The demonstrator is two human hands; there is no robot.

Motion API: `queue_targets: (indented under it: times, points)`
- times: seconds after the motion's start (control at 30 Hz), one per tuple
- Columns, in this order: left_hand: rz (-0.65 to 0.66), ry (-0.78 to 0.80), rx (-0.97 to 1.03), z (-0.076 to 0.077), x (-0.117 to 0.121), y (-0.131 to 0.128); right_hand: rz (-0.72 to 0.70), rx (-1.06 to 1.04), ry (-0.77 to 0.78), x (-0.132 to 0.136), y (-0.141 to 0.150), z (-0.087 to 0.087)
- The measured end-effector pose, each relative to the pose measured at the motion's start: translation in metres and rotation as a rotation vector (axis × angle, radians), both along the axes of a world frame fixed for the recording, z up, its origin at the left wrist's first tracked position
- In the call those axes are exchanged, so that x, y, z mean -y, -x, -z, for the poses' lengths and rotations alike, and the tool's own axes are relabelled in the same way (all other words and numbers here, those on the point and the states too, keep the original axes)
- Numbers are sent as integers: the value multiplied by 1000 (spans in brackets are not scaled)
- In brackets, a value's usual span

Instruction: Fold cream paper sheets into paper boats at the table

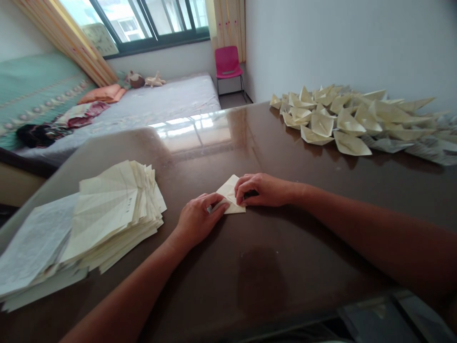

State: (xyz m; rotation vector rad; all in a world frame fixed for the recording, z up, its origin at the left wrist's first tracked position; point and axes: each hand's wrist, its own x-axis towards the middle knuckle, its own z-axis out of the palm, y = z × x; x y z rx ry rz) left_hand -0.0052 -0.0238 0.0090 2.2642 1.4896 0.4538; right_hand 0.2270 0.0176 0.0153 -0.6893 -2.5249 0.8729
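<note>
A small folded sheet of cream paper lies on the brown glossy table, between my two hands. My left hand grips its left edge, thumb and fingers closed on the paper. From the right, my right hand presses curled fingertips onto its right side. Part of the sheet is hidden under the fingers of both hands.
On the left lies a stack of creased cream paper sheets, with greyer sheets beside it. Many folded paper boats crowd the back right by the wall. Beyond the table are a bed and a pink chair.
</note>
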Motion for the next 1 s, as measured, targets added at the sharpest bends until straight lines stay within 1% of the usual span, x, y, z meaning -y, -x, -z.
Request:
queue_targets:
  times: [0.17,0.33,0.4,0.47,0.7,0.9,1.0]
  points:
    - [18,-61,0,2,-1,-2,-5,-3,8,-1,0,0]
    - [-69,-85,38,6,0,-3,49,-5,40,0,-1,0]
    - [-109,-94,37,7,0,-4,43,-14,41,0,-1,1]
    - [-120,-111,30,7,0,-4,23,-18,43,0,-1,1]
    - [-79,-169,-20,5,-2,-5,13,-18,42,0,-1,1]
    - [-48,-198,-73,5,-2,-5,40,29,-1,3,-1,0]
    - [-43,-213,-100,4,-1,-5,-4,46,-28,2,-2,-3]
